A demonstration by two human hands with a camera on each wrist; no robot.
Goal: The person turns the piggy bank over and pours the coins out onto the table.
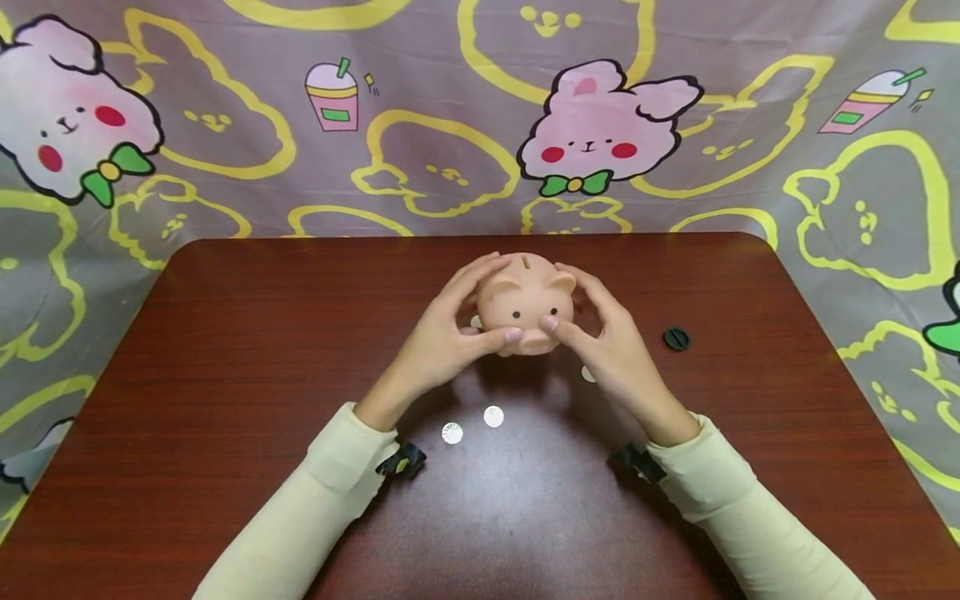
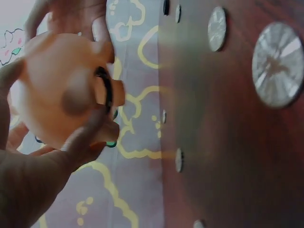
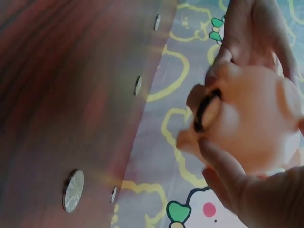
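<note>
A pink piggy bank (image 1: 525, 302) is raised off the table between both hands, its face toward me and the coin slot on top. My left hand (image 1: 450, 333) grips one side, thumb beside the snout. On the other side my right hand (image 1: 611, 337) grips it, thumb above the snout. A dark-rimmed round patch shows low on the piggy bank (image 2: 52, 85) in the left wrist view, and also on the piggy bank (image 3: 259, 118) in the right wrist view. Below the hands lie silvery coins (image 1: 493, 417). Fingers behind the bank are partly hidden.
A round black plug (image 1: 677, 338) lies on the brown table (image 1: 247, 350) to the right. One coin (image 1: 589, 374) is partly covered by the right hand. A patterned cloth (image 1: 442, 75) hangs behind the table's far edge.
</note>
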